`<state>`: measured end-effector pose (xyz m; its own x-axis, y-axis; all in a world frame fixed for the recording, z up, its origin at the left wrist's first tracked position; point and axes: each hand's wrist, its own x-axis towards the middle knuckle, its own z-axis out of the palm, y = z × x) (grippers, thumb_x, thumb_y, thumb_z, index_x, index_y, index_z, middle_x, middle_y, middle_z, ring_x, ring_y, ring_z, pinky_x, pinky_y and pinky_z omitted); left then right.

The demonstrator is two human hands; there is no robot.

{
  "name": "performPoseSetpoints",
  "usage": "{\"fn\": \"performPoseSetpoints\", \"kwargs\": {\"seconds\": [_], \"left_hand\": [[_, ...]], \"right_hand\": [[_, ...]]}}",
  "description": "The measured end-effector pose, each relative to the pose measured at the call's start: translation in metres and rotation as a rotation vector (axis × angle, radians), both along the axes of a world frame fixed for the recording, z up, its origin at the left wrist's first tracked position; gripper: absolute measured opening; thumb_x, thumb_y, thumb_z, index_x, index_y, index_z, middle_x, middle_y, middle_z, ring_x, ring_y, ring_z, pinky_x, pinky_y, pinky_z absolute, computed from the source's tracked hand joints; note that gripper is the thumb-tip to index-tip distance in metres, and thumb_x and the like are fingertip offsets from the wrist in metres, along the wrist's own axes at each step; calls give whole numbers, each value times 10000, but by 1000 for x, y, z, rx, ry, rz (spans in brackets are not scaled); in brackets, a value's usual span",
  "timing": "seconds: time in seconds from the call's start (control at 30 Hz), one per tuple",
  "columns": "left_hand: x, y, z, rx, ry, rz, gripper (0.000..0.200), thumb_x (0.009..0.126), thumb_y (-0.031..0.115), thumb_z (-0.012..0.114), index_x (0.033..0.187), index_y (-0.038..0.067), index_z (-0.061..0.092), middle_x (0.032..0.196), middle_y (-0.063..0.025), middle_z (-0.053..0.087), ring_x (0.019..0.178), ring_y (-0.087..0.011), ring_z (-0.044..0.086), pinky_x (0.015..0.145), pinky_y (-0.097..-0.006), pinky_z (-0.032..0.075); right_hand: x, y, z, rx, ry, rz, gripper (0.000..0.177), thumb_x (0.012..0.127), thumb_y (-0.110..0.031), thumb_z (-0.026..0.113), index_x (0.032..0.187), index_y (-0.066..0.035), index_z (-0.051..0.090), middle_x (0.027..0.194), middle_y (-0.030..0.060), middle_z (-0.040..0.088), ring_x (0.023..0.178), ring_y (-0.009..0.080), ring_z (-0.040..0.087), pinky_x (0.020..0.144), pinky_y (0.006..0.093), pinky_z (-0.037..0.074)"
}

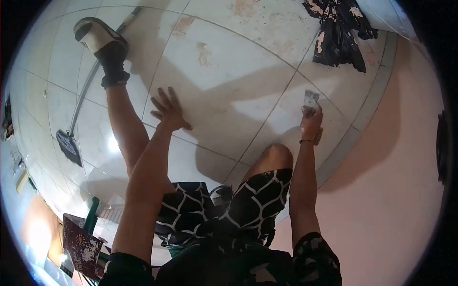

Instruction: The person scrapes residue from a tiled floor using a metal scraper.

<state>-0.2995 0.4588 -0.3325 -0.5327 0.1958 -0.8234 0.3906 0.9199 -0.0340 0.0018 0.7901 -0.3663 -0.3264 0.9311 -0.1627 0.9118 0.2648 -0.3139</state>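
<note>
My right hand [311,125] is closed round a putty knife [311,97], its broad, stained blade pointing away from me close over the tiled floor [210,157] near the wall. The fist hides the handle for the most part. Over toward the left, my left hand [168,113] is spread with its fingers apart, low over a white tile, holding nothing. Brown smears [204,53] mark the tiles ahead of both hands.
A crumpled black plastic bag [338,45] with pale splotches lies ahead on the right. The pink wall [377,205] rises beyond a grey skirting [341,152]. On the left, a broom [69,148] lies beside my outstretched leg [124,114]. A stained chair-like object [81,243] stands behind left.
</note>
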Motion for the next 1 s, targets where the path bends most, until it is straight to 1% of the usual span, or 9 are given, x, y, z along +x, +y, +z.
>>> {"fn": "performPoseSetpoints", "kwargs": {"seconds": [0.23, 0.3, 0.43, 0.5, 0.57, 0.63, 0.7, 0.8, 1.0], "left_hand": [[2, 8, 12, -43, 27, -10, 1476, 431, 392, 875, 1372, 104, -226, 1402, -256, -265, 1254, -562, -163, 899, -749, 163], [-1, 6, 14, -64, 7, 9, 1474, 432, 389, 875, 1374, 106, -224, 1405, -252, -262, 1256, -559, -163, 896, -752, 161], [-3, 5, 18, 4, -29, 0, 1515, 413, 388, 886, 1348, 89, -268, 1365, -266, -328, 1227, -569, -215, 890, -763, 134], [-2, 4, 20, -4, -40, 21, 1513, 413, 386, 885, 1349, 86, -265, 1367, -265, -326, 1230, -567, -213, 890, -763, 133], [-2, 5, 21, -12, -27, -1, 1505, 421, 378, 884, 1352, 96, -265, 1370, -264, -321, 1232, -569, -207, 890, -764, 136], [0, 3, 22, -30, -8, -6, 1484, 421, 389, 878, 1371, 110, -228, 1396, -241, -286, 1251, -554, -179, 889, -760, 156], [-3, 8, 21, -41, 12, -9, 1465, 421, 400, 873, 1390, 124, -190, 1423, -219, -250, 1271, -540, -151, 888, -757, 176], [0, 7, 20, -43, 8, -33, 1463, 428, 403, 871, 1387, 124, -198, 1417, -222, -260, 1268, -546, -148, 893, -755, 175], [3, 4, 13, -6, 12, -18, 1456, 450, 411, 863, 1374, 117, -223, 1408, -236, -267, 1252, -559, -172, 902, -754, 159]], "right_hand": [[-18, 15, -2, -162, 423, -45, 598, 672, -239, 770, 1118, 4, 454, 964, 188, 599, 859, 336, 588, 772, 427, 478], [-32, 11, -5, 181, -7, -246, 628, 631, -200, 801, 1088, 44, 447, 895, 214, 607, 828, 336, 608, 774, 388, 489], [-29, 24, -21, 118, 112, -320, 562, 627, -193, 809, 1016, 73, 501, 893, 165, 615, 774, 227, 595, 714, 317, 491], [-25, 27, -23, -182, 709, -361, 478, 631, -169, 803, 945, 62, 526, 853, 134, 607, 748, 194, 580, 702, 294, 488], [-21, 40, -26, -324, 720, -304, 432, 663, -166, 766, 934, 62, 519, 851, 141, 588, 782, 212, 585, 726, 304, 491], [-17, 34, -13, -457, 710, -275, 386, 695, -163, 729, 923, 61, 511, 850, 149, 569, 817, 231, 590, 750, 314, 494], [-56, 9, 35, -145, 90, 36, 255, 704, -65, 679, 879, 38, 524, 886, 125, 576, 805, 203, 583, 756, 307, 484], [-73, -66, 41, -3, 305, 433, 230, 734, -25, 592, 954, -4, 528, 961, 173, 558, 868, 344, 559, 820, 371, 455], [-109, -208, 69, -50, 47, 522, 623, 714, -9, 635, 1293, -27, 403, 1166, 261, 412, 1049, 398, 453, 840, 442, 437]]}}
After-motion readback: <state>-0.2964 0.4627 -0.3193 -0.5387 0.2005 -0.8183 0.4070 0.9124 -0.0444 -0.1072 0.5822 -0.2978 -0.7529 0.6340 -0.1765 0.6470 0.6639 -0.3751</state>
